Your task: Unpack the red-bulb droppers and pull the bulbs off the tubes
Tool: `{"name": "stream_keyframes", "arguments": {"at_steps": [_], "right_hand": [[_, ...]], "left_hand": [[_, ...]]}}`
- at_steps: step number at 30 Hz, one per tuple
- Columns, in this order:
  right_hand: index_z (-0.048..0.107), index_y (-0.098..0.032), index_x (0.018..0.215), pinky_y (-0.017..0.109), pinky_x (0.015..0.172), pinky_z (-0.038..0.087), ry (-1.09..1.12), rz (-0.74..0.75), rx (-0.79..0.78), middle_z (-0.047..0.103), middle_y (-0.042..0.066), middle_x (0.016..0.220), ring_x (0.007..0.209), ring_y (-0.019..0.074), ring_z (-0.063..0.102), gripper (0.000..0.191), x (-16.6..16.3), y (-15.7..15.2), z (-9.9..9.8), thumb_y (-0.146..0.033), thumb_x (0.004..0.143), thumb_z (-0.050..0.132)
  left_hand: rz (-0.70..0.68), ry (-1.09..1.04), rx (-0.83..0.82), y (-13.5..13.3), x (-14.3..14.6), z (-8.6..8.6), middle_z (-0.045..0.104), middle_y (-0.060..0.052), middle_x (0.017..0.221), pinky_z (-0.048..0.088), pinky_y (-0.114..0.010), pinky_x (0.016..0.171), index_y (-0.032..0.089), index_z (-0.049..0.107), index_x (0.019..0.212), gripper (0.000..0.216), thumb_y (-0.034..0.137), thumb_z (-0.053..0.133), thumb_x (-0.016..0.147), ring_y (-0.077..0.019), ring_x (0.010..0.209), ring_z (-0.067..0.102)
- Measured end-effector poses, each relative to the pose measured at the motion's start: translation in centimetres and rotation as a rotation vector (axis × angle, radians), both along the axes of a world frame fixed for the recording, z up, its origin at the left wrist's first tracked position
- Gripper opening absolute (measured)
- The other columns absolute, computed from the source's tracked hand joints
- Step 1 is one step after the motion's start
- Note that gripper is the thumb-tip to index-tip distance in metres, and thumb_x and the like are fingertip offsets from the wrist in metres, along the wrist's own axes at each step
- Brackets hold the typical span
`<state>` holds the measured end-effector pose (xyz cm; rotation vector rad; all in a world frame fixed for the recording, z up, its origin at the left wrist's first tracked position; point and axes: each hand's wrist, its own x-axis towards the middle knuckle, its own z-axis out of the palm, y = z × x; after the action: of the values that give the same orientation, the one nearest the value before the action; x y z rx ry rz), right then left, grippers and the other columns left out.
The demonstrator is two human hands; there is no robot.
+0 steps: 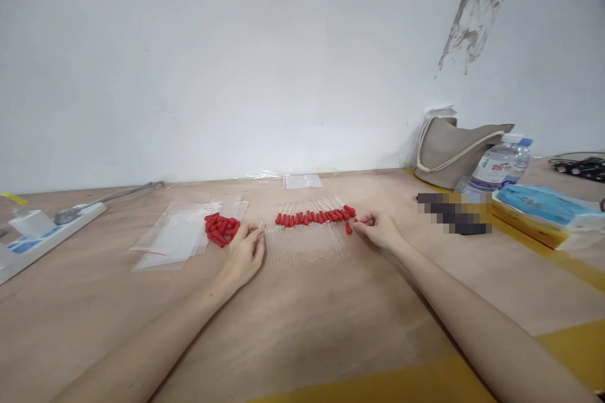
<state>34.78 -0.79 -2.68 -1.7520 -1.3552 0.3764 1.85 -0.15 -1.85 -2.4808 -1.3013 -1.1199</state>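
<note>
A row of red rubber dropper bulbs [307, 218] runs across the middle, with thin clear tubes [305, 245] lined up in front of it and more behind. At the row's left end, my left hand [246, 252] is closed in a pinch, and a pale clear tip, seemingly a tube's end, shows at its fingertips. A loose pile of red bulbs [221, 230] lies just beyond that hand. My right hand [378, 230] is closed at the row's right end, a bit of red showing at its fingertips. One red bulb [348, 228] sits slightly apart from the row, beside those fingers.
Clear zip bags [172, 236] lie left of the pile; a small bag [302, 181] is near the wall. A power strip [47, 236] stands far left. On the right are a grey bag [449, 145], a water bottle [501, 164], a tissue pack [548, 211] and a blurred dark object [456, 214].
</note>
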Motion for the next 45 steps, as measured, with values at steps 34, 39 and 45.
{"name": "stream_keyframes", "arguments": {"at_steps": [34, 39, 45], "right_hand": [[0.066, -0.012, 0.093, 0.024, 0.055, 0.041, 0.144, -0.055, 0.097, 0.062, 0.006, 0.073, 0.06, 0.0136, 0.055, 0.052, -0.3, 2.6, -0.5, -0.051, 0.06, 0.061], [0.071, -0.014, 0.081, 0.025, 0.053, 0.042, 0.209, -0.016, 0.126, 0.063, 0.004, 0.062, 0.059, 0.0161, 0.057, 0.041, -0.5, 2.7, -0.5, -0.047, 0.059, 0.062], [0.067, -0.014, 0.094, 0.026, 0.06, 0.047, 0.474, 0.058, 0.225, 0.068, 0.006, 0.078, 0.071, 0.0171, 0.061, 0.047, -0.9, 2.5, -0.5, -0.05, 0.064, 0.059]], "left_hand": [[0.021, -0.004, -0.048, -2.7, -0.3, 0.3, 0.05, -0.008, 0.104, 0.039, -0.039, 0.09, 0.017, 0.053, 0.103, 0.026, 0.032, 0.045, 0.083, -0.0217, 0.101, 0.047], [0.035, 0.05, 0.054, -2.6, -0.9, 0.7, 0.055, -0.007, 0.097, 0.039, -0.038, 0.085, 0.018, 0.057, 0.096, 0.02, 0.028, 0.048, 0.081, -0.0217, 0.095, 0.048], [0.061, 0.135, 0.052, -2.9, -1.0, 1.3, 0.059, -0.007, 0.099, 0.038, -0.04, 0.08, 0.02, 0.061, 0.092, 0.026, 0.039, 0.053, 0.077, -0.0246, 0.096, 0.049]]}}
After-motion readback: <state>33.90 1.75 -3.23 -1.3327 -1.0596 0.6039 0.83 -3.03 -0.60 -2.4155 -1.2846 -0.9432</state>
